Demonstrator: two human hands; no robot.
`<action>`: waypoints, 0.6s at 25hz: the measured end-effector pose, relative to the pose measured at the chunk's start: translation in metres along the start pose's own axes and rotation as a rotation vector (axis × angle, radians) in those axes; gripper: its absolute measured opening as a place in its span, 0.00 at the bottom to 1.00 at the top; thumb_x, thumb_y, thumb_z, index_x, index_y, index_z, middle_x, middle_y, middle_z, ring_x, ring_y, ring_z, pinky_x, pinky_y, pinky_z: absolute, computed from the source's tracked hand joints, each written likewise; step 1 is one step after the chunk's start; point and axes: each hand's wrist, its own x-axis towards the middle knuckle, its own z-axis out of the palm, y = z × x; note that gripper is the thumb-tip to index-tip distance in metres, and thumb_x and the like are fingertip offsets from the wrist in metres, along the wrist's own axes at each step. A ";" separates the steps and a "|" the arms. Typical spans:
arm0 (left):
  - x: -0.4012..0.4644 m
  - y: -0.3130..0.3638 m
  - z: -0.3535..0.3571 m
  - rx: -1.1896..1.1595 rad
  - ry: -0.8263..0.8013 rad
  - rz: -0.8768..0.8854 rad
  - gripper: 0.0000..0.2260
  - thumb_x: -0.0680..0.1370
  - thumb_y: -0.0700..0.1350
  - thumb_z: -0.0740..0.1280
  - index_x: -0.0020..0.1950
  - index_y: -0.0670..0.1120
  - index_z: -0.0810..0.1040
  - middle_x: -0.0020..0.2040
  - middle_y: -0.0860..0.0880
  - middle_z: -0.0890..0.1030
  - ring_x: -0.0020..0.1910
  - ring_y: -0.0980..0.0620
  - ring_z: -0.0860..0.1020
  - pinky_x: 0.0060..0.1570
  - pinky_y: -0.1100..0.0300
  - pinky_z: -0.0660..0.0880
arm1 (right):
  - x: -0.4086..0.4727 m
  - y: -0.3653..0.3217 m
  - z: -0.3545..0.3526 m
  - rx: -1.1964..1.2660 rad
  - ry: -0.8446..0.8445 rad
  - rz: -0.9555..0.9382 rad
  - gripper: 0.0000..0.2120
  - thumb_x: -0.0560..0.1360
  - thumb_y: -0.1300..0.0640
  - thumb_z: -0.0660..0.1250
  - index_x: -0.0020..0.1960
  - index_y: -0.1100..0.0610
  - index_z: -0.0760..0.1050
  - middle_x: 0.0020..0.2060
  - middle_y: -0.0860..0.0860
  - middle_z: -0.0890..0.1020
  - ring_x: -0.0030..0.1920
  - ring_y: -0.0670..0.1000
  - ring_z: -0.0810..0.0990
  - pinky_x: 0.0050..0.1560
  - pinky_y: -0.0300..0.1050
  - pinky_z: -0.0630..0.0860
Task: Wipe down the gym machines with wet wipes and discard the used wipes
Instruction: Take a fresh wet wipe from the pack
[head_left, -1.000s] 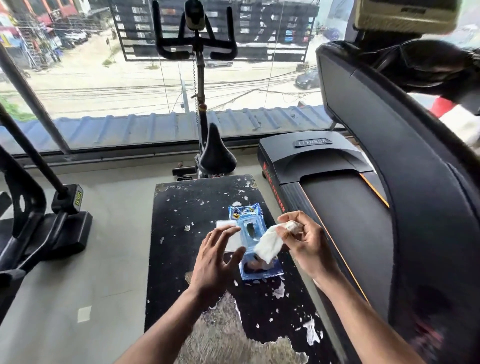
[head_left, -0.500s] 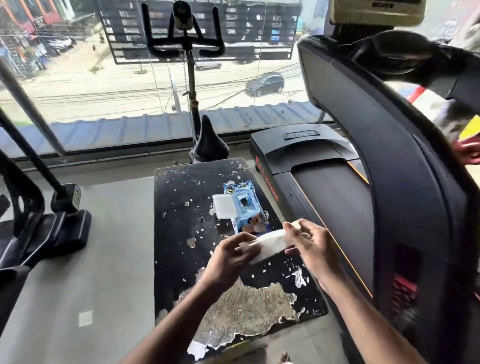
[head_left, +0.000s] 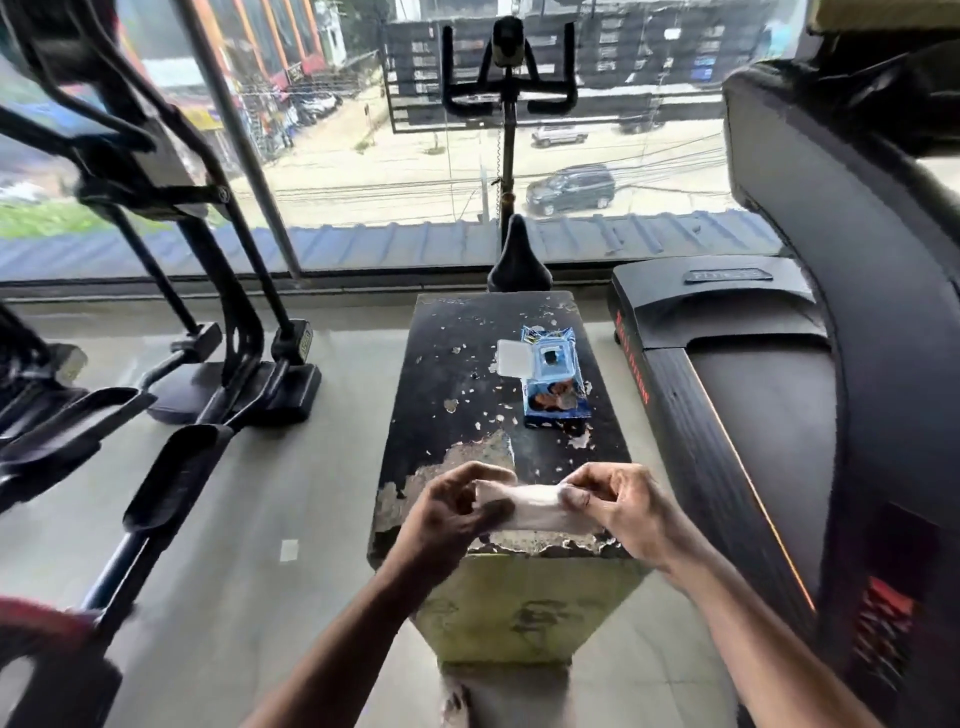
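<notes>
A white wet wipe (head_left: 535, 508) is stretched between both hands above the near edge of a worn black box (head_left: 462, 395). My left hand (head_left: 457, 512) pinches its left end, my right hand (head_left: 623, 506) pinches its right end. Farther back on the box lies a blue pack of wipes (head_left: 553, 379) with its white lid flipped open to the left. A black treadmill (head_left: 779, 395) stands right of the box, its tall console frame rising at the far right.
An elliptical trainer (head_left: 171, 291) with long black pedals fills the left side. A spin bike (head_left: 511, 156) stands behind the box against a wide window. Grey floor (head_left: 311, 493) runs between the elliptical and the box.
The wipe has left the pack and come toward me, and my left hand has taken its other end. Both hands now spread it wider. My view has pulled back and turned left.
</notes>
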 end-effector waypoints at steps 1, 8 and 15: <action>-0.016 -0.002 0.000 -0.008 0.004 -0.028 0.11 0.77 0.39 0.76 0.58 0.49 0.84 0.41 0.48 0.84 0.37 0.54 0.77 0.36 0.60 0.76 | -0.008 0.001 0.006 0.024 -0.067 0.000 0.02 0.78 0.51 0.73 0.49 0.49 0.84 0.42 0.45 0.86 0.43 0.44 0.82 0.42 0.36 0.74; -0.132 -0.013 -0.025 0.072 0.294 -0.032 0.13 0.74 0.47 0.77 0.58 0.56 0.83 0.40 0.52 0.83 0.35 0.56 0.77 0.34 0.61 0.74 | -0.045 -0.031 0.106 0.100 -0.431 -0.039 0.02 0.77 0.56 0.73 0.49 0.53 0.84 0.41 0.47 0.86 0.41 0.43 0.79 0.45 0.44 0.76; -0.285 -0.050 -0.100 -0.113 0.705 -0.152 0.25 0.66 0.61 0.81 0.57 0.52 0.82 0.45 0.47 0.86 0.40 0.52 0.82 0.40 0.58 0.78 | -0.076 -0.109 0.254 0.104 -0.496 -0.108 0.04 0.77 0.60 0.74 0.44 0.57 0.82 0.39 0.45 0.83 0.36 0.39 0.78 0.39 0.33 0.73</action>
